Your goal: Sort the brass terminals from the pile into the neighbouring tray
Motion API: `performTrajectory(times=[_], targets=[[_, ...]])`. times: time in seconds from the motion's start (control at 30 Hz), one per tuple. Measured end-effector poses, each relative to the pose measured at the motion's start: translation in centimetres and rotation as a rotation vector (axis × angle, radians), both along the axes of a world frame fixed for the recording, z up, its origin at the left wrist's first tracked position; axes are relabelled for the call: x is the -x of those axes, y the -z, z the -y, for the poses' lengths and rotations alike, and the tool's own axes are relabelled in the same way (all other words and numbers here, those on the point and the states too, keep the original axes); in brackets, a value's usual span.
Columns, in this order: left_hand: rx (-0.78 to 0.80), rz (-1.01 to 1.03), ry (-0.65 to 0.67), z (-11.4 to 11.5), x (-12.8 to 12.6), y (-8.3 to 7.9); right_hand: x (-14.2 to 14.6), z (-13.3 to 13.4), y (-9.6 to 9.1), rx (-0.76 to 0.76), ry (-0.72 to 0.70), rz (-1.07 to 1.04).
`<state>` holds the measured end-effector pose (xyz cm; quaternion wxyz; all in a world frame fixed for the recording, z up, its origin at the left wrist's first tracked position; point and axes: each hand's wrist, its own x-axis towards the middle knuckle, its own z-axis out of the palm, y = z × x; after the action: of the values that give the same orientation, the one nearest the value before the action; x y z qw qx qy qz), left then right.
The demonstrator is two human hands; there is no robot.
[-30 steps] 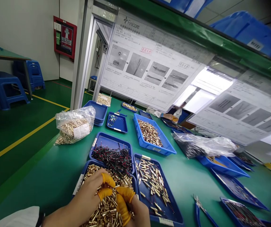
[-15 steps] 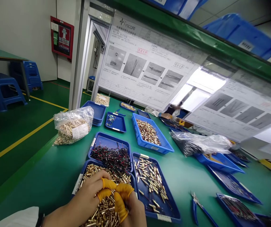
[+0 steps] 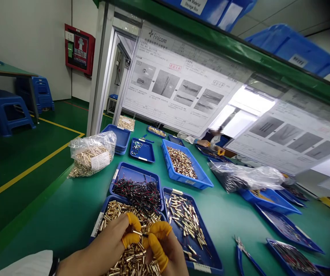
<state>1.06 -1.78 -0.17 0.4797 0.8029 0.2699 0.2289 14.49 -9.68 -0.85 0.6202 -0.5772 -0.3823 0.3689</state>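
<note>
My left hand (image 3: pixel 104 245) and my right hand (image 3: pixel 167 249) hang low over a blue tray (image 3: pixel 104 207) heaped with brass pins (image 3: pixel 133 260), and both wear yellow finger cots. Between my left thumb and forefinger a single brass pin (image 3: pixel 137 232) is pinched. My right fingertips close on a thin dark wire end (image 3: pixel 145 235) beside it, though it is small and partly hidden. A blue tray of black-and-red wires (image 3: pixel 136 170) stands just beyond. To the right, another blue tray (image 3: pixel 166 203) holds wired brass pins.
A plastic bag of brass parts (image 3: pixel 91 157) and a blue tray of brass pins (image 3: pixel 179 180) stand on the green bench. Blue-handled pliers (image 3: pixel 241 258) lie at lower right. A co-worker's hand (image 3: pixel 203 143) works at the far end, under hanging printed instruction sheets (image 3: pixel 179 73).
My hands have moved slightly apart and up, and a single brass pin now shows between my fingertips. The view has shifted a little.
</note>
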Motion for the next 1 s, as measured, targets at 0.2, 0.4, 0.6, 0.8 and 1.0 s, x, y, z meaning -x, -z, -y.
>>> performTrajectory(times=[0.2,0.4,0.6,0.8,1.0], targets=[[-0.02,-0.037,0.01,-0.1,0.0,0.2,0.1,0.0,-0.8,0.066,-0.041,0.134],[-0.064,-0.076,0.02,-0.1,0.2,0.4,0.5,0.1,-1.0,0.084,-0.148,-0.006],[0.01,-0.012,-0.013,-0.1,0.2,0.3,-0.2,-0.1,0.2,0.019,-0.292,-0.335],[-0.082,0.0,0.088,0.2,0.5,-0.1,0.4,-0.5,0.9,0.131,-0.318,-0.351],[-0.168,-0.036,0.032,-0.7,0.0,0.6,-1.7,0.3,-0.5,0.103,-0.008,-0.178]])
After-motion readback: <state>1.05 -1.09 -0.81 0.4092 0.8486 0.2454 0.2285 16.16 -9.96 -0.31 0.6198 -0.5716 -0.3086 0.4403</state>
